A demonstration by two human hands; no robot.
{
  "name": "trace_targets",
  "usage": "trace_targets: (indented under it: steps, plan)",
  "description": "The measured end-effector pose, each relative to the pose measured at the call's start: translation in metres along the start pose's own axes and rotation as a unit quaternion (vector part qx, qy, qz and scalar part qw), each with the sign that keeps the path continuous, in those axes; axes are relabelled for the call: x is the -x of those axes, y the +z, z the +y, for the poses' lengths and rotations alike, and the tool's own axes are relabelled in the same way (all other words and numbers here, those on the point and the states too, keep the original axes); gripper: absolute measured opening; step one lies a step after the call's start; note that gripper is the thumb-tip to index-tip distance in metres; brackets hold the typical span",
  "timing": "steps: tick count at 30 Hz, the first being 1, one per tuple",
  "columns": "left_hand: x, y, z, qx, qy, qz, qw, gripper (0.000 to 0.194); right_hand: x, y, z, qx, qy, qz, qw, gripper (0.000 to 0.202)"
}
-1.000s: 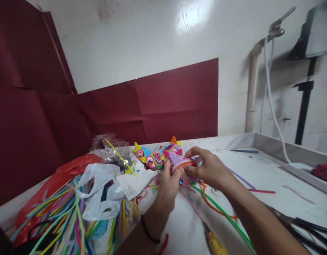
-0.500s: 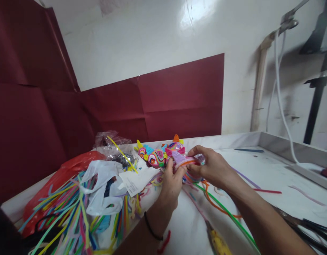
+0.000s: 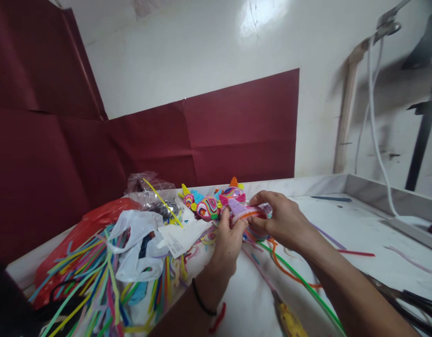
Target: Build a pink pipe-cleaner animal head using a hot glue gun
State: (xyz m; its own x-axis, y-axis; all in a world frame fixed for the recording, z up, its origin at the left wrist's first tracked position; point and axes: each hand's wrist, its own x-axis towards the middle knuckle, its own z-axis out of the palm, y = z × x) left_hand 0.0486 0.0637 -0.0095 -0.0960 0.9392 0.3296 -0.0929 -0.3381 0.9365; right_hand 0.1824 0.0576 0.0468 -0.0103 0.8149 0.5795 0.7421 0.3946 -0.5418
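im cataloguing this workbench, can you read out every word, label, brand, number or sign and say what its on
None can be read for certain.
White paper: a few lines of small print, too small and blurred to read.
White plastic bag and red bag: no lettering that I can make out.

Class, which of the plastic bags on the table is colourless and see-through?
The clear bag at the back; the white bag in front is milky, the red bag strongly coloured.
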Motion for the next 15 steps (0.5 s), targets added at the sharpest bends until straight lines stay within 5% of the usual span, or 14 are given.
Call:
trace_targets:
  steps: [15]
  plan:
    - [-0.0003, -0.0010, 0.0022, -0.014, 0.005, -0.003, 1.000, 0.035, 0.0049, 0.0044, 0.0000, 0.058, -0.046, 0.019, 0.997, 0.018]
